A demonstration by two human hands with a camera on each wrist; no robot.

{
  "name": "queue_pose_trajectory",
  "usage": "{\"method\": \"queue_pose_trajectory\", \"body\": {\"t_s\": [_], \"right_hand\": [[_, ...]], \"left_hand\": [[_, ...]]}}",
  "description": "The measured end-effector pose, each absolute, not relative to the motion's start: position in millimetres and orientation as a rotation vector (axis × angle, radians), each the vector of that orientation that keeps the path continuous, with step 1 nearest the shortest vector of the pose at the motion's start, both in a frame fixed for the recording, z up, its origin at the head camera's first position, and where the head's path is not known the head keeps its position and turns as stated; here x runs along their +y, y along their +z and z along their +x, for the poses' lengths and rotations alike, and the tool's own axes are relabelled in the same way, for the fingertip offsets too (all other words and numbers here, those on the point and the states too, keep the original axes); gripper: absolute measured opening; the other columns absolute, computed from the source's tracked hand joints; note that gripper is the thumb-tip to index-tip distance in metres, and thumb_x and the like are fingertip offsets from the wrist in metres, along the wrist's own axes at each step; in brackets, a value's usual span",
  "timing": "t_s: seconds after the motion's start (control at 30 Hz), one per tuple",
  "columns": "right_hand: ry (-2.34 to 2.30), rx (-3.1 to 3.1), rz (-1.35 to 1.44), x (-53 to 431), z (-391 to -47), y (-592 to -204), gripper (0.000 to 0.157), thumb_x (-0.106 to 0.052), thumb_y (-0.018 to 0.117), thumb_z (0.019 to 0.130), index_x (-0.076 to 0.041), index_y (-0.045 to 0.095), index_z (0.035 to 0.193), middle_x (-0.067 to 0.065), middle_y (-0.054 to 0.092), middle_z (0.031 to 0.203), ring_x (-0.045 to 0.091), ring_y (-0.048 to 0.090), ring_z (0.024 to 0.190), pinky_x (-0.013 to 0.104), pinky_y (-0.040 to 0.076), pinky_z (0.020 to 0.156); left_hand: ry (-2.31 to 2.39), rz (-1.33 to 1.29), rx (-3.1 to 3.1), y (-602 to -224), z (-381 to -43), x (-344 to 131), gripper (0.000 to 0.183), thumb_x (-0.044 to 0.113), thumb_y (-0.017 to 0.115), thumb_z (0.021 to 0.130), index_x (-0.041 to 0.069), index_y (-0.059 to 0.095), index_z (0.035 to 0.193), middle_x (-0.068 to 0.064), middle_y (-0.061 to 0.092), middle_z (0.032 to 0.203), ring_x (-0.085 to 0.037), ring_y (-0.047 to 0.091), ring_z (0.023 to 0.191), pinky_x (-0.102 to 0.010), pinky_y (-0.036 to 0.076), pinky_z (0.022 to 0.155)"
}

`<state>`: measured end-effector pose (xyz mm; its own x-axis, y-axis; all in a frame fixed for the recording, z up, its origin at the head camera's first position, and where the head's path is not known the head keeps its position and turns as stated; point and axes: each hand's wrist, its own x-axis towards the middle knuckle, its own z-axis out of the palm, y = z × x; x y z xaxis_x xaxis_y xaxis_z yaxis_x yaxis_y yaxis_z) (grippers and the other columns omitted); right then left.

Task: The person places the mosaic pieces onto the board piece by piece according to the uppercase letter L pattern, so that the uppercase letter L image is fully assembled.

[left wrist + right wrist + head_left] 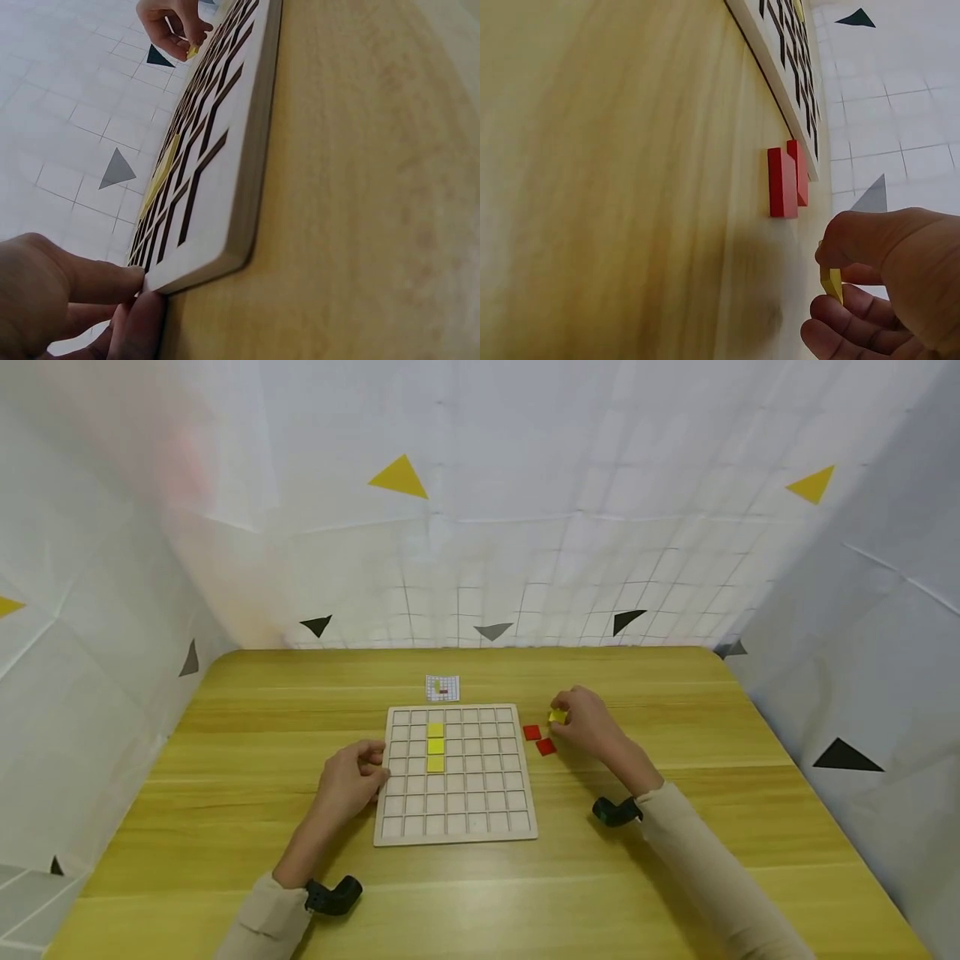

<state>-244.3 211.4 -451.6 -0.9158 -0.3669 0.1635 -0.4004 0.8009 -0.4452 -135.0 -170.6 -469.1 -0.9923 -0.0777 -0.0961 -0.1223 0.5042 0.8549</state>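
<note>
A pale wooden grid board (pixel 455 841) lies on the table, with three yellow square tiles (pixel 436 746) set in one column of its cells. At its left edge, my left hand (pixel 351 781) grips the rim between thumb and fingers, seen close up in the left wrist view. To the right of the board, my right hand (pixel 588 722) pinches a yellow tile (pixel 831 283) between thumb and fingertips, held over the table. Two red tiles (pixel 546 747) lie between that hand and the board's right edge.
A small printed card (pixel 442 688) with a coloured grid pattern lies just behind the board. White sheeting (pixel 495 560) with yellow, black and grey triangles surrounds the wooden table (pixel 262 710) at the back and sides. Dark devices (pixel 333 896) are strapped at both wrists.
</note>
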Motion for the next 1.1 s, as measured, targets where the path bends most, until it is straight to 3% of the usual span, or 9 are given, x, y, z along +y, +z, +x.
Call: {"method": "queue_pose_trajectory", "body": {"t_s": [0.4,1.1], "right_hand": [[0.766,-2.890,0.621,226.3,-227.4,-454.5,0.028,-0.006,0.078,0.082,0.006,0.071,0.105,0.016,0.061,0.095,0.023,0.060,0.076,0.038,0.054,0.067],[0.779,-2.852,0.619,231.1,-190.8,-452.4,0.024,-0.003,0.077,0.079,0.005,0.072,0.101,0.011,0.059,0.091,0.020,0.059,0.073,0.032,0.053,0.062]], "left_hand": [[1.543,-0.178,2.671,-471.5,-135.2,-170.8,0.043,0.002,0.070,0.090,0.002,0.061,0.132,-0.013,0.062,0.111,-0.025,0.064,0.092,-0.030,0.058,0.059],[1.544,-0.185,2.696,-471.9,-134.1,-170.2,0.042,0.001,0.071,0.089,0.002,0.062,0.130,-0.013,0.063,0.109,-0.023,0.064,0.089,-0.030,0.057,0.058]]}}
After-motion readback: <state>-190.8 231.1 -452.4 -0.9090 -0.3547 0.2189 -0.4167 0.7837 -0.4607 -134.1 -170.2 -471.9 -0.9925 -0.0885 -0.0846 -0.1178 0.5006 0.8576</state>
